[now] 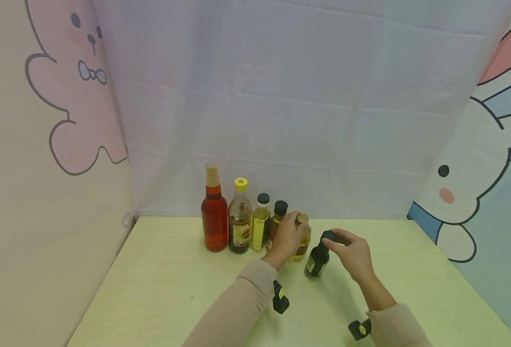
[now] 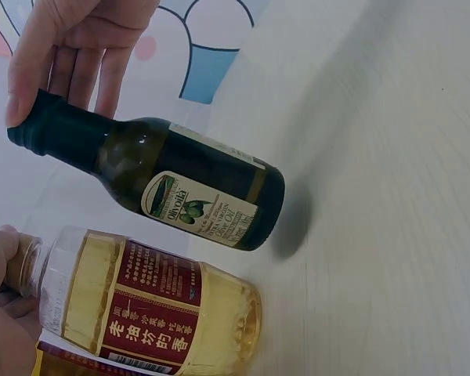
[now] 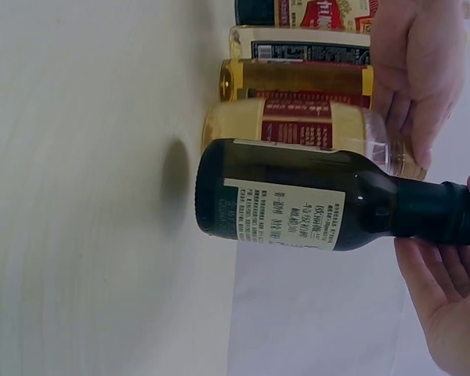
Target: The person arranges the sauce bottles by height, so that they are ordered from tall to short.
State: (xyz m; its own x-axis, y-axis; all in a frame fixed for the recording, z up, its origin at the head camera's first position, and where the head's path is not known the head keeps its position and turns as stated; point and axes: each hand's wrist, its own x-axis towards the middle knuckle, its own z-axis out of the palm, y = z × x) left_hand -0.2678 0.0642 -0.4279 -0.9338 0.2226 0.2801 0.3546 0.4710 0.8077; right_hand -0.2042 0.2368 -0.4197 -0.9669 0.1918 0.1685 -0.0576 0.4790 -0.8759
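My right hand (image 1: 354, 254) pinches the dark green cap of an olive oil bottle (image 1: 317, 262), thumb on one side and fingers on the other. That bottle leans, and a gap to its shadow in the right wrist view puts its base slightly above the table. My left hand (image 1: 285, 239) holds the top of a clear cooking oil bottle (image 2: 160, 305), which has yellow oil and a dark red label. This bottle stands immediately left of the olive oil. Behind my left hand, a dark-capped bottle (image 1: 280, 208) is partly hidden.
Farther left in the row stand a slim yellow oil bottle (image 1: 260, 224), a yellow-capped sauce bottle (image 1: 240, 217) and a tall red bottle (image 1: 214, 221). A white curtain (image 1: 281, 120) hangs behind the pale table (image 1: 160, 289). Printed cartoon walls flank both sides.
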